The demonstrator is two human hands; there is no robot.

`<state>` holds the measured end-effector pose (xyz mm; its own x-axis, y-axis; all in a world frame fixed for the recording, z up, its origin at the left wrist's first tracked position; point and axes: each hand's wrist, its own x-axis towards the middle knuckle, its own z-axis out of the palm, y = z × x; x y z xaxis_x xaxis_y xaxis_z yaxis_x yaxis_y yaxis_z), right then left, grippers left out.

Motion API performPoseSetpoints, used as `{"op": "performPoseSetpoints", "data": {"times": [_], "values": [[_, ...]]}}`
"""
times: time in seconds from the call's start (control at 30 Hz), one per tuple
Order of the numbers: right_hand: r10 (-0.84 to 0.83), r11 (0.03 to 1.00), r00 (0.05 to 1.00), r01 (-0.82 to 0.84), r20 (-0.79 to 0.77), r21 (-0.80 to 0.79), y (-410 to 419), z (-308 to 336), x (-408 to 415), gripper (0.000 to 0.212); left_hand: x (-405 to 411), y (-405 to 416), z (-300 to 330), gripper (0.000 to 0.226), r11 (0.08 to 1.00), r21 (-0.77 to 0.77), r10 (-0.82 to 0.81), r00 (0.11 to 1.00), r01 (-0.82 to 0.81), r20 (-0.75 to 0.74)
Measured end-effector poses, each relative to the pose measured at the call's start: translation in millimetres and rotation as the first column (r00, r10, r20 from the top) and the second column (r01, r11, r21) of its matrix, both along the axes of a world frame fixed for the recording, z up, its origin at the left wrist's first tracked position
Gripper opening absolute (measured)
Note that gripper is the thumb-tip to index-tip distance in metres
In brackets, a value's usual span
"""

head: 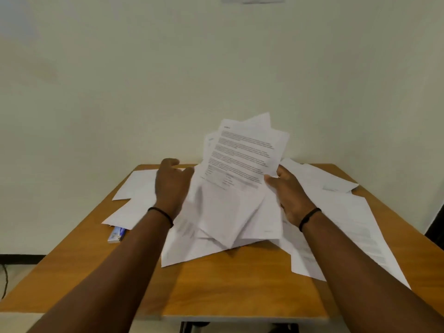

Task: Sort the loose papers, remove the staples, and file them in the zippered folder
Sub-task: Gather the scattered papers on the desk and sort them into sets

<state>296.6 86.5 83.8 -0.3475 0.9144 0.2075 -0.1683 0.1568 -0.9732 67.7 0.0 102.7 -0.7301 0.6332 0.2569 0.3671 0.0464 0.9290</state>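
A loose bundle of printed sheets (242,157) is lifted and tilted up over the middle of the wooden table (216,284). My right hand (289,191) grips the bundle at its lower right edge, thumb on the front page. My left hand (171,182) is at the bundle's left edge with fingers curled behind the sheets; the grip itself is blurred. More white sheets (216,236) lie in a heap under the bundle. No zippered folder shows.
Single sheets lie spread at the far left (134,188) and down the right side (355,236) of the table. A small blue and white box (117,234) pokes out from under the left sheets. The wall stands right behind the table.
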Motion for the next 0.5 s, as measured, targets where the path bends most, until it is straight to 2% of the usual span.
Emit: {"op": "performPoseSetpoints", "data": {"times": [0.1, 0.17, 0.2, 0.3, 0.4, 0.5], "values": [[0.059, 0.993, 0.994, -0.049, -0.096, 0.104, -2.3, 23.6, 1.4, 0.038, -23.8, -2.8, 10.5, 0.082, 0.996, -0.023, -0.082, 0.997, 0.082, -0.005], [0.098, 0.990, 0.981, -0.079, -0.165, 0.121, -4.9, 34.8, 0.1, 0.040, -32.5, -5.5, 21.4, 0.091, 0.969, 0.034, -0.247, 0.966, 0.245, 0.080], [0.118, 0.988, 0.972, -0.095, -0.203, 0.121, -7.3, 40.0, -2.7, 0.040, -34.8, -8.3, 27.7, 0.085, 0.939, 0.083, -0.341, 0.933, 0.334, 0.113], [0.090, 0.989, 0.953, -0.051, -0.289, 0.142, -18.7, 43.4, -13.2, 0.041, -28.6, -17.4, 36.0, 0.041, 0.840, 0.158, -0.538, 0.835, 0.518, 0.121], [-0.020, 0.976, 0.951, 0.086, -0.310, 0.199, -27.1, 45.5, -27.5, 0.040, -18.0, -22.8, 36.5, 0.035, 0.792, 0.230, -0.598, 0.794, 0.565, 0.109], [-0.115, 0.940, 0.955, 0.193, -0.272, 0.281, -33.4, 53.3, -36.7, 0.034, -10.0, -25.3, 36.3, 0.035, 0.788, 0.291, -0.590, 0.800, 0.543, 0.106]]}}
